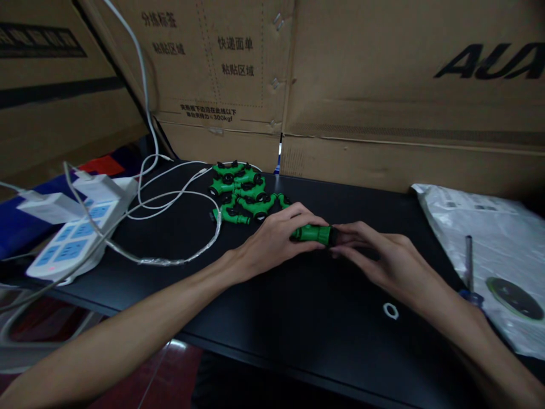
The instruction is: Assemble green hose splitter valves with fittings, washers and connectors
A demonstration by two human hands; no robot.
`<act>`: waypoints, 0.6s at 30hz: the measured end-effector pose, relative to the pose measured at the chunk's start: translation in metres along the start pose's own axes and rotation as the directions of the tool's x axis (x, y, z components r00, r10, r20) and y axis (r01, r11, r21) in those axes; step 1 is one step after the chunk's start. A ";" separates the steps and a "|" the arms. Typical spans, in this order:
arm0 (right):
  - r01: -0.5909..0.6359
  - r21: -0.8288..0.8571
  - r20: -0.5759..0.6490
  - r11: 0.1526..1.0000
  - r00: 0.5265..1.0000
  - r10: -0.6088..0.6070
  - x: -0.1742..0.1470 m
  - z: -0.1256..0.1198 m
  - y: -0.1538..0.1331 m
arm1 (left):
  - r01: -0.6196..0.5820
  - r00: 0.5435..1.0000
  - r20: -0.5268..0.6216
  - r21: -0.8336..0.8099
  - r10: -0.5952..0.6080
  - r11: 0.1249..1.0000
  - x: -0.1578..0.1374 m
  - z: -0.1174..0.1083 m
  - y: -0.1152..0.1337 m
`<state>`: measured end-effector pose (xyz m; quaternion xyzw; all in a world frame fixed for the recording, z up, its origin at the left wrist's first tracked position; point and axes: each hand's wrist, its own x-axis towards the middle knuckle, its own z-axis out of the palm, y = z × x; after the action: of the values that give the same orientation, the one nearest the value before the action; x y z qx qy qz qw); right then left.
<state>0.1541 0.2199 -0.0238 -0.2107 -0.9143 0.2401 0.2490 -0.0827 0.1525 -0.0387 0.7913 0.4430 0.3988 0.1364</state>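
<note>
My left hand is wrapped round a green plastic hose connector with a ribbed collar, and its inner end is hidden in the palm. At the connector's right end, the thumb and fingers of my right hand pinch a dark end piece. Whether that piece is separate from the green body I cannot tell. Just beyond my left hand lies a heap of similar green hose connectors with black valve parts. A white ring rests on the table below my right hand.
White cables loop over the black table near a power strip with plugged-in chargers. On the right are a plastic bag, a screwdriver and a dark round disc. Cardboard walls the back.
</note>
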 end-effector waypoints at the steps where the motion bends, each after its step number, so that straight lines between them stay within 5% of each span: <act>1: -0.007 -0.009 0.009 1.000 1.000 0.007 0.000 0.000 0.000 | 0.000 1.000 0.004 -0.001 0.000 1.000 0.000 0.000 0.000; 9: -0.035 -0.123 -0.008 0.992 0.999 0.034 0.002 0.001 -0.008 | 0.013 1.000 0.004 -0.004 -0.013 1.000 0.000 0.000 0.001; 18: 0.041 -0.056 -0.049 0.998 0.998 -0.044 0.001 0.002 0.000 | 0.010 1.000 -0.020 -0.017 -0.011 1.000 0.001 -0.001 0.003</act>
<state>0.1523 0.2197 -0.0252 -0.2038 -0.9184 0.2041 0.2708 -0.0814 0.1515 -0.0362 0.7837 0.4450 0.4098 0.1407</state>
